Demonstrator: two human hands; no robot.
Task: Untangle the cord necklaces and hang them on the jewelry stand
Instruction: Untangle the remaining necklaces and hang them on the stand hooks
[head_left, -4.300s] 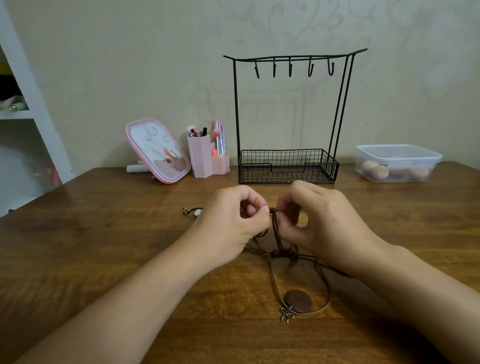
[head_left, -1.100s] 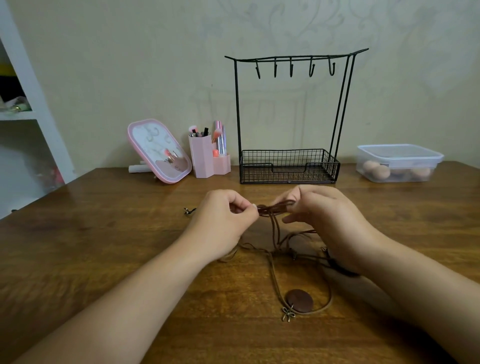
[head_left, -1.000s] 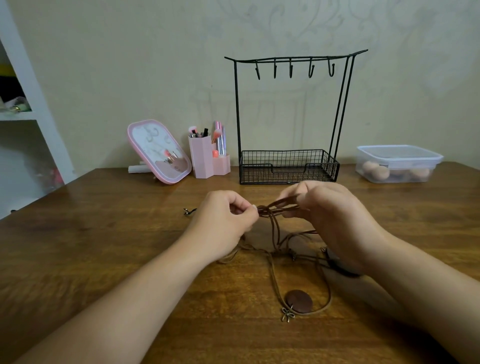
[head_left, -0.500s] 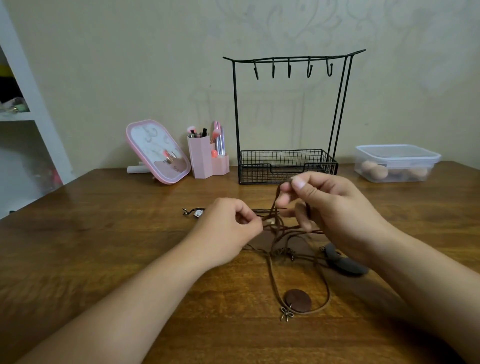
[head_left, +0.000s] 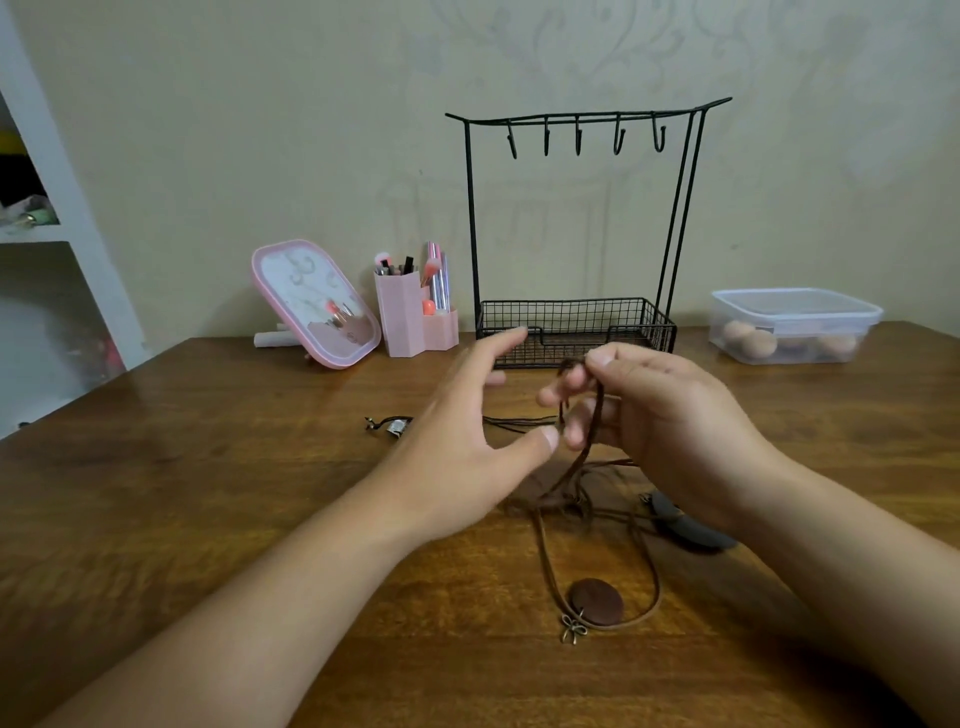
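From my seat I see the right hand (head_left: 670, 431) raised a little above the middle of the worktop (head_left: 208, 467), its grip closed in a pinch of thumb and forefinger on a brown strand of the cord necklaces (head_left: 571, 499), which hangs from the fingers down to a knot of cords lying on the wood. The left hand (head_left: 457, 467) sits just beside it with fingers spread and straight, its grip wide open and holding nothing. From the tangle a loop runs toward the near edge to a round brown pendant (head_left: 597, 601) with a small metal bow charm (head_left: 573, 630) touching it; a dark pendant (head_left: 685, 527) lies partly under my right wrist. A clasp end (head_left: 389, 425) rests left of the hands. The jewelry stand (head_left: 576, 332) is upright at the far edge, its five hooks bare. Beside it are a pink brush holder (head_left: 410, 317), a tilted pink mirror (head_left: 317, 304) and a lidded clear box (head_left: 795, 325). I can read no writing or brand anywhere.
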